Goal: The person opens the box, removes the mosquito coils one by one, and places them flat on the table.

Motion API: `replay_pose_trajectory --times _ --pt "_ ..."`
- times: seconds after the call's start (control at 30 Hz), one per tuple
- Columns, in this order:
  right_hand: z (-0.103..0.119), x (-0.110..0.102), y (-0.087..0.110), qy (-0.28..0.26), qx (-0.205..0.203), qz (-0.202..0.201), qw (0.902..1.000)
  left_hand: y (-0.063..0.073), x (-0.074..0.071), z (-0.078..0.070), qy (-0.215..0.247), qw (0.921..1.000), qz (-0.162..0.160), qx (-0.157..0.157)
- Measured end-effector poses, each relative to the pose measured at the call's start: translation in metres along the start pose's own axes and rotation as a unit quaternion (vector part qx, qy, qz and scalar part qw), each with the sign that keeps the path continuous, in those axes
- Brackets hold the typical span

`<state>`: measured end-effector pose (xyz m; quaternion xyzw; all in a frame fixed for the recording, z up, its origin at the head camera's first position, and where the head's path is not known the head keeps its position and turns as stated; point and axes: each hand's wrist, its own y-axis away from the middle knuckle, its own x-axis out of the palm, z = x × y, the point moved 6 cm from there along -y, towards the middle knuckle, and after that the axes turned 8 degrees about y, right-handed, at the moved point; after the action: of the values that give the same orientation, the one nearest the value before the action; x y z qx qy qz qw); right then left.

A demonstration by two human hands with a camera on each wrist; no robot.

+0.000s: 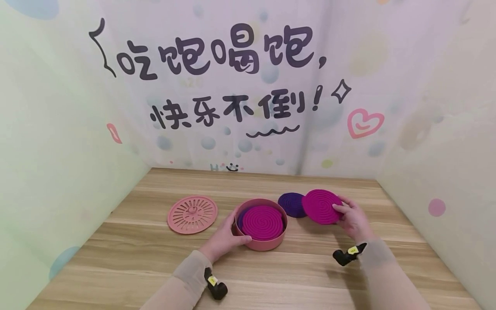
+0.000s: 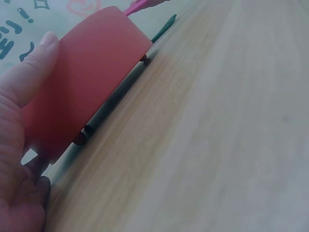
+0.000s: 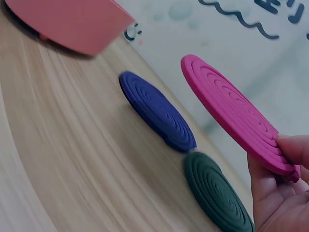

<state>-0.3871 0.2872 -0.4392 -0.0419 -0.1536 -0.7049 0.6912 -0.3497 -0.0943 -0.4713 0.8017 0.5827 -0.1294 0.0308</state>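
Note:
My left hand (image 1: 226,241) grips the side of a round pink mosquito coil box (image 1: 262,245), its thumb at the near rim. Inside the box lies a magenta mosquito coil (image 1: 262,222), with a blue-purple edge showing beneath it. Off to the right, my right hand (image 1: 353,220) pinches another magenta coil (image 1: 322,206) by its edge, tilted and raised above the table. Behind that coil, a dark blue coil (image 1: 291,204) lies flat on the table. Beside the blue one, a dark green coil (image 3: 217,193) appears in the right wrist view; the head view hides it.
A pink slotted lid (image 1: 192,214) with a raised middle lies on the wood-grain table (image 1: 128,254), left of the box. Small feet (image 2: 78,137) lift the box slightly off the tabletop. A printed backdrop (image 1: 248,146) stands behind the table, with pale walls at both sides.

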Motion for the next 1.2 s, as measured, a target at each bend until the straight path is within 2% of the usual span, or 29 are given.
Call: replay_pose_trajectory --times 0.17,0.37,0.5,0.63,0.8,0.9,1.0,1.07,1.2 --pt "0.003 -0.019 0.004 -0.049 0.009 -0.029 0.9984 0.0 0.0 0.001 -0.003 1.0 -0.003 -0.002" --pt "0.004 -0.04 0.009 -0.103 0.019 -0.074 0.9917 0.0 0.001 0.001 -0.01 0.9999 -0.008 -0.003" --pt "0.003 -0.052 0.012 -0.133 0.038 -0.108 0.9844 0.0 0.001 0.001 -0.009 0.9999 -0.009 -0.006" --pt "0.001 -0.064 0.013 -0.162 0.05 -0.157 0.973 0.0 0.001 -0.001 -0.007 0.9999 -0.009 -0.005" --pt "-0.002 -0.076 0.014 -0.22 0.054 -0.213 0.9506 0.001 0.001 -0.003 0.001 1.0 -0.01 0.001" --pt "-0.004 -0.082 0.017 -0.216 0.056 -0.262 0.9389 0.001 0.001 -0.003 0.006 0.9999 -0.01 0.003" --pt "-0.005 -0.086 0.019 -0.224 0.056 -0.308 0.9231 0.001 0.001 -0.003 0.004 0.9999 -0.011 0.002" --pt "-0.007 -0.089 0.021 -0.242 0.05 -0.331 0.9108 0.001 0.001 -0.003 -0.001 0.9999 -0.01 -0.001" --pt "-0.009 -0.094 0.026 -0.34 0.031 -0.35 0.8726 0.0 0.001 -0.001 -0.001 1.0 -0.009 -0.004"
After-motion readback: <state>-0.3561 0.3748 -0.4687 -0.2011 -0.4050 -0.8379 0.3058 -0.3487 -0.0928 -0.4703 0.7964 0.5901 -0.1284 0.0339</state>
